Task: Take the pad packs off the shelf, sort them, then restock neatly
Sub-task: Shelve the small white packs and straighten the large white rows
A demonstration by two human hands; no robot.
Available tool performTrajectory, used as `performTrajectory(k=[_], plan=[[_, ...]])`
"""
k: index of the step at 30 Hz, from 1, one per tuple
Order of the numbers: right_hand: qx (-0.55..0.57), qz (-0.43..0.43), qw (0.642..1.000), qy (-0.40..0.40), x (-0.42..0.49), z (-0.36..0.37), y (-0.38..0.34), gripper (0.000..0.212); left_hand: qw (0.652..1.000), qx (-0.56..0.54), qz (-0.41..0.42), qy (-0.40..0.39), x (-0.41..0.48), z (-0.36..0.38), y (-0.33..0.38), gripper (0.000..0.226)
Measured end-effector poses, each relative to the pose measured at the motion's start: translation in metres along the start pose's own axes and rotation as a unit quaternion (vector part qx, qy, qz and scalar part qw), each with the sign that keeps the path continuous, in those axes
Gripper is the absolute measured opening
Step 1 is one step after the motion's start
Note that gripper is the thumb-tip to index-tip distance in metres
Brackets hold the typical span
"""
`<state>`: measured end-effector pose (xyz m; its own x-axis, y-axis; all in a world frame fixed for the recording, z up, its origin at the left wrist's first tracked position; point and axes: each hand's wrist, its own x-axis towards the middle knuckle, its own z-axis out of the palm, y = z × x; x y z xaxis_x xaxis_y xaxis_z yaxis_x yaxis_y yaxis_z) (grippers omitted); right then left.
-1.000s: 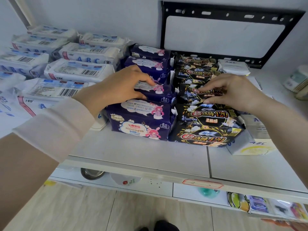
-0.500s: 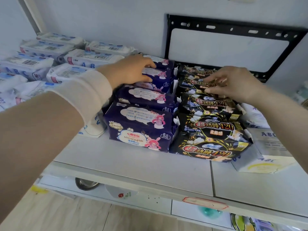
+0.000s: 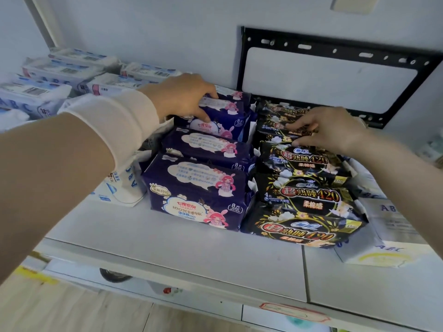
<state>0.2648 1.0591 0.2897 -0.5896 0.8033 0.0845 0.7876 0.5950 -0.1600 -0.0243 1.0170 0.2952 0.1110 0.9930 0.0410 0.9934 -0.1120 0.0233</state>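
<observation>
Lying in rows at the far left of the white shelf [image 3: 167,240] are white ABC pad packs [image 3: 43,92]. Beside them the left hand [image 3: 182,99], in a cream sleeve, grips a rear purple pad pack [image 3: 225,116], fingers curled over its top and thumb on its front. Two more purple packs [image 3: 196,188] stand before it. Just right, touching them, stands a row of black pad packs [image 3: 306,212]. The right hand [image 3: 330,130] pinches a rear black pack [image 3: 275,127] between fingers and thumb. A white ABC box [image 3: 393,226] lies far right.
</observation>
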Motion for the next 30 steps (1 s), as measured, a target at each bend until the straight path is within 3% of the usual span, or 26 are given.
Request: performTrajectory(k=[15,20,22,27,30], plan=[[0.028,0.010,0.999,-0.012,0.000,-0.002,-0.002,0.039,0.998,-0.008,0.044,-0.044,-0.009,0.008,0.010,0.055],[0.035,0.000,0.999,-0.038,-0.001,-0.009,-0.003,0.036,0.991,-0.054,0.024,-0.119,-0.005,-0.003,0.008,0.057],[0.033,-0.002,0.999,-0.033,0.005,-0.014,-0.003,0.033,0.991,-0.071,0.006,-0.113,-0.002,-0.010,0.008,0.054],[0.035,-0.011,0.999,0.039,0.037,-0.017,0.002,0.033,0.999,-0.049,-0.009,-0.008,0.037,-0.011,-0.002,0.055],[-0.002,-0.013,1.000,0.018,0.060,-0.009,0.011,0.039,0.999,-0.006,-0.014,-0.043,0.070,-0.002,-0.010,0.075]])
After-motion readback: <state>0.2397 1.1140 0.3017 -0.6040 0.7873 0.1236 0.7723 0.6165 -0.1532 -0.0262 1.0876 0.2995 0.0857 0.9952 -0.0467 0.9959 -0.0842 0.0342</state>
